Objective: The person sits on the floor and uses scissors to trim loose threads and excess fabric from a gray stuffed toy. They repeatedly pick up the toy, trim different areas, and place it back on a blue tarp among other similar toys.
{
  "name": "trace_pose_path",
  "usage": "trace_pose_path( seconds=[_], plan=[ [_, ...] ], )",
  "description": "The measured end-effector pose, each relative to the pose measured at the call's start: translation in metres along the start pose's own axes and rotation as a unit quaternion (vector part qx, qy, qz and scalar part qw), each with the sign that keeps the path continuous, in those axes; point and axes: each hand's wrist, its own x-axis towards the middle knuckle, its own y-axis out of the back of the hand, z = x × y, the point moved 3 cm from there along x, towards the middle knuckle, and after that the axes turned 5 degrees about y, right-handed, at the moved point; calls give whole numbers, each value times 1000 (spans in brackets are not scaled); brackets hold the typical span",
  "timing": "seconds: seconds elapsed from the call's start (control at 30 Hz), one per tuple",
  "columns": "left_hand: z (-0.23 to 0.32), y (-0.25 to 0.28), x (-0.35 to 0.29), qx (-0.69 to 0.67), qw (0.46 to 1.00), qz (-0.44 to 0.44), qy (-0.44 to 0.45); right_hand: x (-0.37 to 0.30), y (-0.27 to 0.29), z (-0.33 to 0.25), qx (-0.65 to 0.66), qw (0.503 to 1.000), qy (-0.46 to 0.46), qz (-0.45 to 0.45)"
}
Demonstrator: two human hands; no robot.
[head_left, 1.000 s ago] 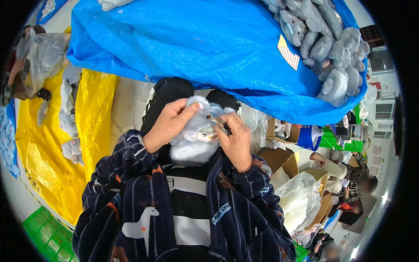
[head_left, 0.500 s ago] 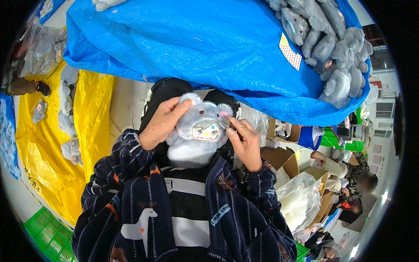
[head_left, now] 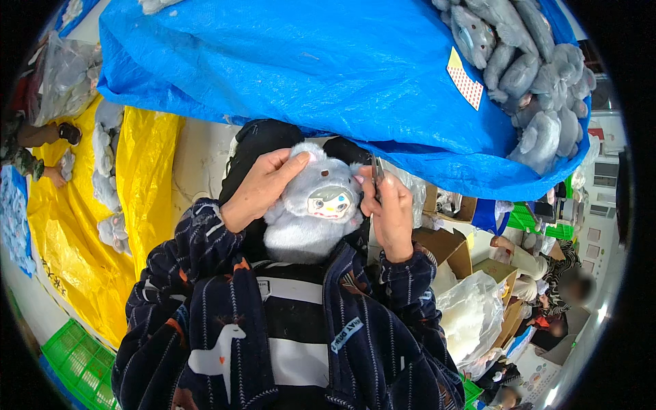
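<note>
Left of the frame's centre, the left hand [head_left: 256, 190] is closed in a pinch, its thumb pressed against the ear of a grey plush toy [head_left: 297, 239] and its fingers tucked behind the head. Just right of the toy, the right hand [head_left: 393, 215] has its fingers curled around a small dark metal tool [head_left: 376, 171] that points upward; its exact kind is too small to make out. The fingertips are near the toy's other ear, and whether they touch it I cannot tell.

The toy sits at the middle of the frame, over the lap and against the striped shirt [head_left: 294, 362], its face turned up. It looks light and soft, and should squash and tilt easily under a slight push. The fur ought to give good grip, with little risk of slipping. Its flat, printed-looking face [head_left: 331, 203] seems smoother and easier to mark, so the metal tip is best kept off it. The base of an ear or the back of the round head looks like the surest hold; the plump body would likely give under the fingers.

Beyond the knees, a blue sheet [head_left: 273, 61] spans the top of the frame, with a heap of grey toys [head_left: 540, 140] at upper right and a dotted card [head_left: 466, 85] beside it. On the left lies a yellow sheet [head_left: 68, 232], and at lower right a clear bag [head_left: 471, 318] with white contents.
</note>
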Motion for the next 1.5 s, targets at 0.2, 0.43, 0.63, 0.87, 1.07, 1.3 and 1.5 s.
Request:
trace_pose_path(
  seconds=[0.2,0.43,0.63,0.87,1.07,1.3,1.5],
  plan=[
    [-4,6,2,-15,999,9,29,10,-26,-1,-379,915,132,-39],
    [1,19,-40,43,999,-8,3,8,43,33,-264,948,63,167],
    [-30,24,-64,59,998,-16,-20,-24,-8,9,-266,957,109,44],
    [-34,22,-62,-88,995,-43,-31,-22,-63,7,-458,841,264,-113],
    [-34,23,-63,-75,995,-47,-48,-21,-69,10,-530,779,316,-108],
    [-35,22,-61,-53,994,-69,-62,-22,-76,13,-549,771,299,-118],
    [-41,30,-59,-64,994,-69,-50,-27,-73,11,-566,761,304,-93]
  ],
)
